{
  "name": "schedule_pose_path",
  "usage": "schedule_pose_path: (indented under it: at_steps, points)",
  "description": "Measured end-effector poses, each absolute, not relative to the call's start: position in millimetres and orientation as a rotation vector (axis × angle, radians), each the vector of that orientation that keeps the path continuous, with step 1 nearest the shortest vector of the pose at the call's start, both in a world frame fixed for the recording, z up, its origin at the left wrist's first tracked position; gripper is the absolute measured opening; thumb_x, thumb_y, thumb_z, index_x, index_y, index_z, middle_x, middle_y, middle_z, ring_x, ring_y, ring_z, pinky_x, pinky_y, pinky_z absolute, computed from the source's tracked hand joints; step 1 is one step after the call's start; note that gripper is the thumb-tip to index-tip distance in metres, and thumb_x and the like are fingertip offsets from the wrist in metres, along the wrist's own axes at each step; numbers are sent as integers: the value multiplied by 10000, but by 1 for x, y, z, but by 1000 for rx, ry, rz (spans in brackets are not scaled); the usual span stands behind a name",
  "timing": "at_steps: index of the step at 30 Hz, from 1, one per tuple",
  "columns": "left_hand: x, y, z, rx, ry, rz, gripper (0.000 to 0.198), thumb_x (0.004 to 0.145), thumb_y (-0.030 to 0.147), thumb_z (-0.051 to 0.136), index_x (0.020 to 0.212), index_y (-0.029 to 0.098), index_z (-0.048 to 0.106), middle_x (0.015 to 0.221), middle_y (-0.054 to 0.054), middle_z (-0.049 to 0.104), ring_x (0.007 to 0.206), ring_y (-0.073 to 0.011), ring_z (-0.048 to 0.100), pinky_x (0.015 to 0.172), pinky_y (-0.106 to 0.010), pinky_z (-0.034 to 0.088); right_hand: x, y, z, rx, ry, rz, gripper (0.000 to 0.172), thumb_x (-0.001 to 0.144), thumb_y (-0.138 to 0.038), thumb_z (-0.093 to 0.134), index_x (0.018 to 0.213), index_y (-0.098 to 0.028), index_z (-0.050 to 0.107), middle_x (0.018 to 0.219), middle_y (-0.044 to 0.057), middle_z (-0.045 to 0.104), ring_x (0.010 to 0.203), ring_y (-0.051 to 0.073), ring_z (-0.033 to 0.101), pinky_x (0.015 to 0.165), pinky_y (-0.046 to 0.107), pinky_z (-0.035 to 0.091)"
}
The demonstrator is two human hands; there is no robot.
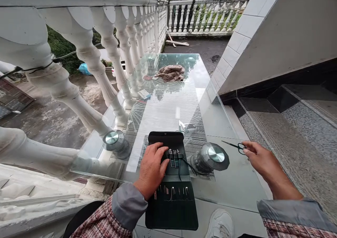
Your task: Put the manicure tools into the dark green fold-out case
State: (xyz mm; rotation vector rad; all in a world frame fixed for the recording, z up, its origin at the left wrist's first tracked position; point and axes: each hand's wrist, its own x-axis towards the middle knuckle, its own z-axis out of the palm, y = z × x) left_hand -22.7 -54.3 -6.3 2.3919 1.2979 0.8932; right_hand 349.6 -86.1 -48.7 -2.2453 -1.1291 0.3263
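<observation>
A black manicure case (171,213) lies unfolded on the glass table, its small metal tools held in loops and slots. Two nail clippers (173,159) sit side by side in its middle section. My left hand (153,166) rests over the left side of the case, fingers apart and touching it; part of the case is hidden beneath. Off to the right, above the table's right edge, my right hand (259,157) pinches small dark scissors (238,146) by the handle loops, with the blades pointing left.
The glass table (223,125) has round metal-capped supports (218,153) below. Farther along it lie a crumpled brown cloth (171,72) and a small box (144,94). White balusters (105,30) line the left; stone steps (284,132) rise at right. A white shoe (219,224) shows below.
</observation>
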Motion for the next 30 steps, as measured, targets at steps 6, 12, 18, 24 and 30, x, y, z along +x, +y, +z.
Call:
schedule_pose_path:
  at_steps: [6,12,18,24,30]
  points:
    - [-23,-55,-6,2382,1299,894,333,778,94,578,1094,186,525,1138,-93,519,1073,-247,477,909,-438,446,342,-91,-26,-2035,-536,644,220,606,-210,566,817,-185,620,643,38,637,553,135,565,487,250,467]
    - [-23,-54,-7,2376,1292,892,289,815,73,508,1085,174,532,1113,-84,540,1049,-222,481,913,-409,440,304,-99,-1,-1596,-584,683,358,566,-322,721,882,-204,599,716,10,633,514,93,535,436,211,481]
    - [-22,-53,-6,2339,1293,881,290,814,59,500,1070,191,531,1051,-51,564,994,-201,496,878,-383,447,217,-121,17,-1640,-1208,295,242,756,-343,619,955,-206,627,838,42,676,685,161,638,657,309,551]
    - [-23,-52,-5,2288,1312,862,287,809,41,510,1050,193,538,997,-39,563,958,-195,492,847,-354,446,179,-137,-1,-1124,-1979,-137,431,774,-70,572,1182,-205,544,938,59,680,912,183,623,810,330,519]
    - [-23,-53,-5,2278,1311,861,295,810,32,502,1054,195,533,992,-36,553,951,-192,484,844,-344,436,166,-143,-7,-1024,-2254,-314,344,885,-122,383,1167,-155,578,1029,91,667,977,197,579,858,351,477]
